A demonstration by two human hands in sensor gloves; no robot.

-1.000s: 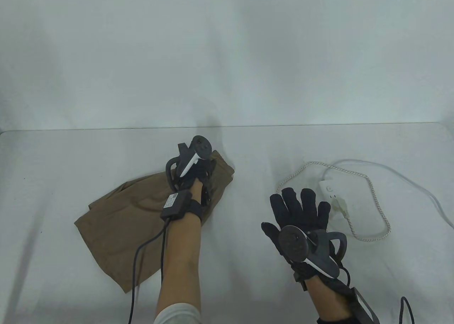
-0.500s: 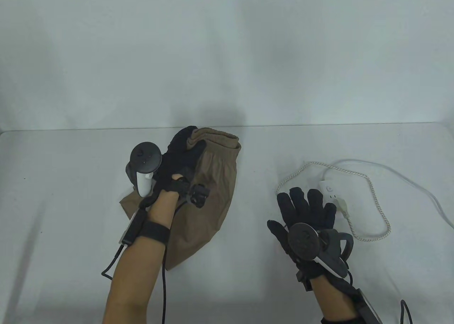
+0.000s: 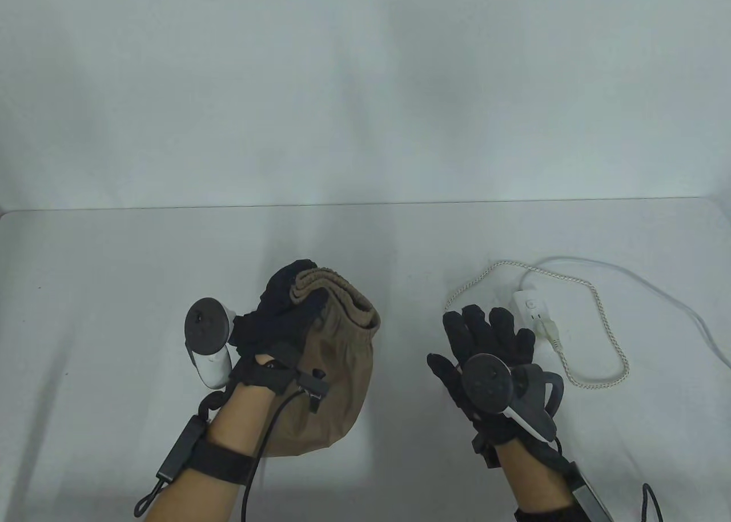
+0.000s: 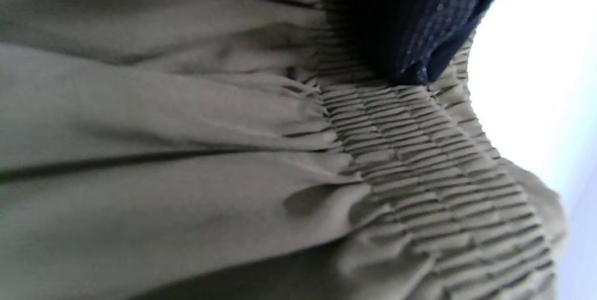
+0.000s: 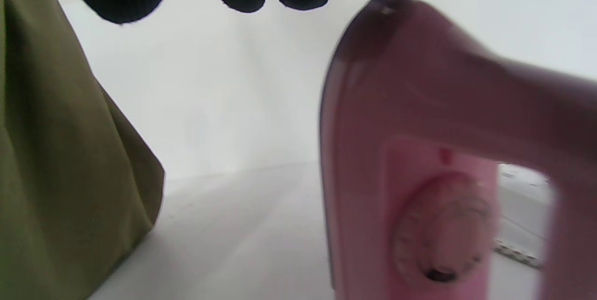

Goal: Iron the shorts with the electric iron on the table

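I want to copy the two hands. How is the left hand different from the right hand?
The left hand grips the brown shorts by the waistband and holds them up; the right hand holds nothing. The left hand's fingers curl around the cloth, while the right hand's fingers are spread flat. The left hand is beside the shorts; the right hand hovers by the pink iron. Both wear black gloves with trackers.
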